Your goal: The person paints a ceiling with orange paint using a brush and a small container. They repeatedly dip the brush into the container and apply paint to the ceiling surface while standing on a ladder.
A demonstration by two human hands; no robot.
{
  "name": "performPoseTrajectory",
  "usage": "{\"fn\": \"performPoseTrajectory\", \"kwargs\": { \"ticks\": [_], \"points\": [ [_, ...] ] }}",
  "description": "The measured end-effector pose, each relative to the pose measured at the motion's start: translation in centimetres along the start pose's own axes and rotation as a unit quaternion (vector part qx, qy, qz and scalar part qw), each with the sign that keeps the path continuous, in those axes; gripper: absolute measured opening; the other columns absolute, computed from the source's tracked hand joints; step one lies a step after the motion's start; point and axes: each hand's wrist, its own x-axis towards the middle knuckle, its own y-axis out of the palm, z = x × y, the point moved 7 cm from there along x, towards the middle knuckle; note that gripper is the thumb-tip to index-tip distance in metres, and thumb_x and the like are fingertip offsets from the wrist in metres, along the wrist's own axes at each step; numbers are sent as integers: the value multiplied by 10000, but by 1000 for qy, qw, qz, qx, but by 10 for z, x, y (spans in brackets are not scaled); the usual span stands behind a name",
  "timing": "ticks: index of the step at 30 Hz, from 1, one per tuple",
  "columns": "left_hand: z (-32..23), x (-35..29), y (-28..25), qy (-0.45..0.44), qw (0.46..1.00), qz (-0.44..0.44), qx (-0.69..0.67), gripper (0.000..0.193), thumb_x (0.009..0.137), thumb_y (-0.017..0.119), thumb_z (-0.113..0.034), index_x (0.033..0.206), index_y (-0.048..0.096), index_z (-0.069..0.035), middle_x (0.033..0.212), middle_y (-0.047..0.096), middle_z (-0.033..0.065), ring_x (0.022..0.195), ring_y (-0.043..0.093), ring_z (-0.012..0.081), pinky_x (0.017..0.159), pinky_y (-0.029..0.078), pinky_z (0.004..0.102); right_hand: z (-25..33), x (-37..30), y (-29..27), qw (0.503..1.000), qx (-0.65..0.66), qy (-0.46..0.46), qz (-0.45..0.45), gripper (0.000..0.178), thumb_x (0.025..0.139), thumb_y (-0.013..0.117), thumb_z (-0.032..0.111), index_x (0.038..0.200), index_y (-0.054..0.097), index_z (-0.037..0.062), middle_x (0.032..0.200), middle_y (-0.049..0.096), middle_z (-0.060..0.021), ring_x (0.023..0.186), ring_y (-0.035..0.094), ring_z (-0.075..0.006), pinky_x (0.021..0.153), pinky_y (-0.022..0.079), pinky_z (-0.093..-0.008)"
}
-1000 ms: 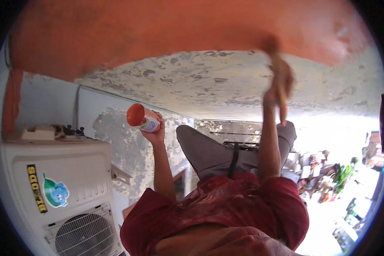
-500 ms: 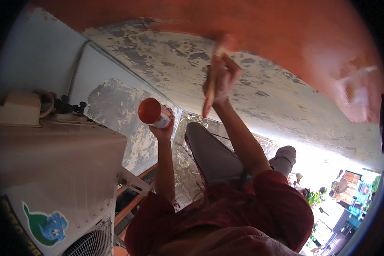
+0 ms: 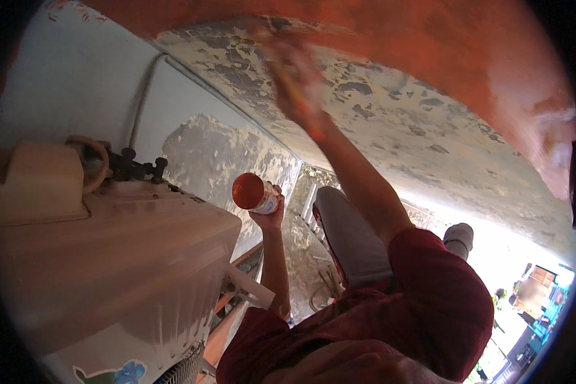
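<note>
My left hand (image 3: 272, 214) is wrapped round a paint jar (image 3: 260, 197) with a pale label, tilted so its round, red-orange top end faces up toward me. Higher up, my right hand (image 3: 305, 102) is smeared by motion. It grips a paintbrush (image 3: 284, 78) with a light handle. The bristle end blurs against the wall (image 3: 390, 121), close to where fresh red-orange paint (image 3: 429, 38) borders the bare, flaking grey and cream surface. Whether the bristles touch the wall is hard to make out.
A dusty air conditioner outdoor unit (image 3: 128, 256) on a metal bracket (image 3: 249, 289) stands close by my left arm. Behind it a pipe (image 3: 148, 96) runs along the pale blue side wall (image 3: 77, 70). My grey-trousered leg (image 3: 352, 230) is below. Bright open ground drops away at lower right.
My right hand has swept the paintbrush leftward and up along the wall. The view has shifted, so the jar, the air conditioner unit and my left arm appear further right and lower.
</note>
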Motion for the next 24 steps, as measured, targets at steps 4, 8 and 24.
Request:
{"fn": "performPoseTrajectory", "kwargs": {
  "ticks": [4, 8, 24],
  "points": [
    [8, 19, 1, -18, 1000, -2, -10, 625, 852, 627, -451, 1335, 508, -72, 1291, 562, 168, 1175, 513, 363, 836, 501, 444, -5, -40, -118, 969, -10, 65, -240, 346, 856, 682, 57, 1182, 585, -2, 1194, 537, -177, 1009, 573, -290, 855, 481, -378],
    [-1, 24, -5, -13, 1000, -9, -19, 620, 853, 628, -437, 1333, 507, -64, 1296, 560, 170, 1186, 505, 357, 838, 496, 448, 13, -54, -113, 948, -133, 85, -275, 336, 975, 585, 175, 1243, 478, 4, 1209, 452, -141, 1078, 510, -232, 814, 520, -327],
    [-31, 16, -10, 31, 999, 8, -25, 635, 796, 705, -431, 1306, 533, -95, 1330, 528, 154, 1223, 477, 318, 871, 492, 444, 9, -2, 21, 995, -21, -14, -100, 332, 816, 698, 18, 1139, 630, 55, 1087, 608, -107, 1009, 559, -294, 876, 445, -417]
  ]
}}
